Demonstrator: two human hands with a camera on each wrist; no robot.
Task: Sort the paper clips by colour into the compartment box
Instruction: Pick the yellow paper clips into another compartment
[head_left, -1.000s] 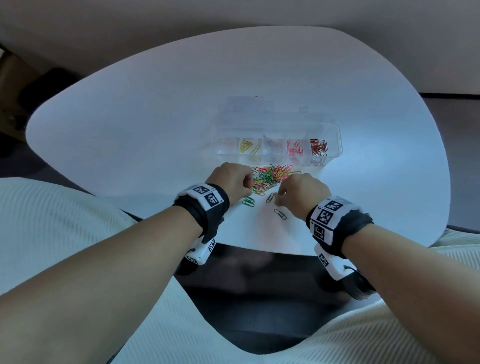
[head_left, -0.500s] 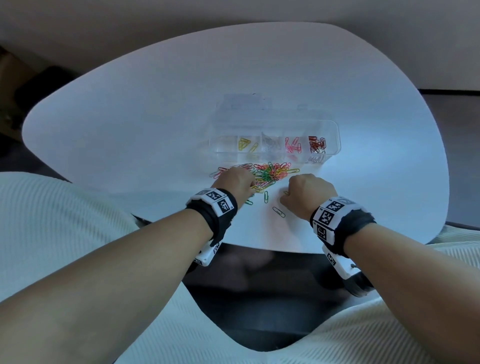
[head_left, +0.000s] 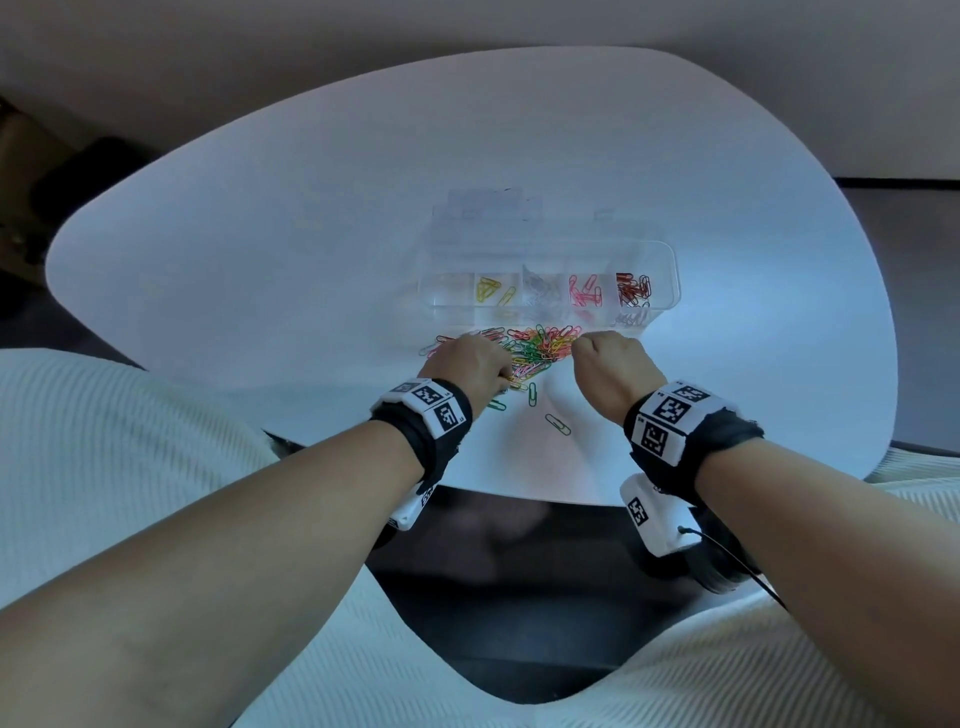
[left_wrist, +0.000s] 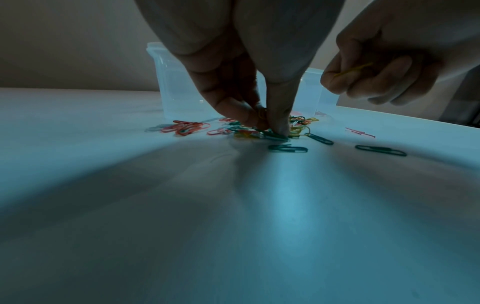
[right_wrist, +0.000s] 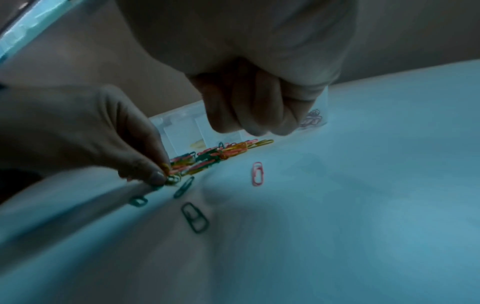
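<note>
A heap of mixed coloured paper clips (head_left: 535, 351) lies on the white table just in front of the clear compartment box (head_left: 662, 283). The box holds yellow (head_left: 488, 291), clear, pink (head_left: 584, 293) and red clips (head_left: 631, 288) in separate compartments. My left hand (head_left: 470, 366) reaches down into the near left side of the heap, thumb and forefinger pinching a clip (left_wrist: 262, 115) there. My right hand (head_left: 610, 364) hovers above the heap's right side, curled, holding a yellow clip (left_wrist: 353, 69) in its fingers.
Three loose green clips (head_left: 558, 423) lie on the table nearer to me than the heap. A single pink clip (right_wrist: 257, 173) lies apart to the right. The box's open lid (head_left: 493, 208) lies behind it. The table's near edge (head_left: 519, 493) is just under my wrists.
My right hand has risen off the table and moved forward over the heap with a yellow clip. My left hand has stayed low at the heap's left side.
</note>
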